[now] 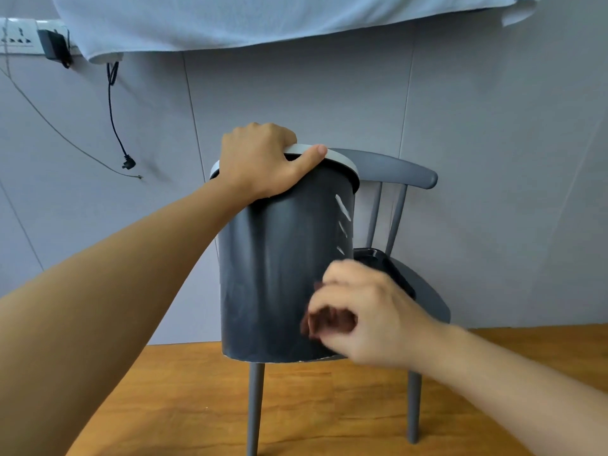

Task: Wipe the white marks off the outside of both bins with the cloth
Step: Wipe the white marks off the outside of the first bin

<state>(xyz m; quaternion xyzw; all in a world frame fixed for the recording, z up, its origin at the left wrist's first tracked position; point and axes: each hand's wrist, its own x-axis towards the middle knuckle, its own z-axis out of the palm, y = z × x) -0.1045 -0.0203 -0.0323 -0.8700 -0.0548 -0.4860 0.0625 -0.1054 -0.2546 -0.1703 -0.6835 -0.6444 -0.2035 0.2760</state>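
Two bare hands work on a dark bin point(279, 268) that stands upright on the seat of a grey chair point(424, 291), as I watch through the head camera. My view shows the left hand point(260, 159) curled over the bin's pale rim point(342, 158), fingers hooked inside and the thumb lying along the edge. The right hand point(365, 311) is blurred low on the bin's right side, its fingers bunched round a dark reddish-brown cloth point(329, 320) that it presses against the outer wall. Several white marks point(342, 212) slant down the upper right of that wall, above the cloth and apart from it. A black tray-like object point(371, 256) sits on the seat just behind the bin; I cannot tell what it is. Behind the chair is a grey panelled wall point(493, 126), with a pale blue sheet point(230, 21) hanging across the top, a socket strip point(19, 36) at upper left and a black cable point(113, 120) dangling below it. Wooden flooring point(197, 406) runs under the chair legs.
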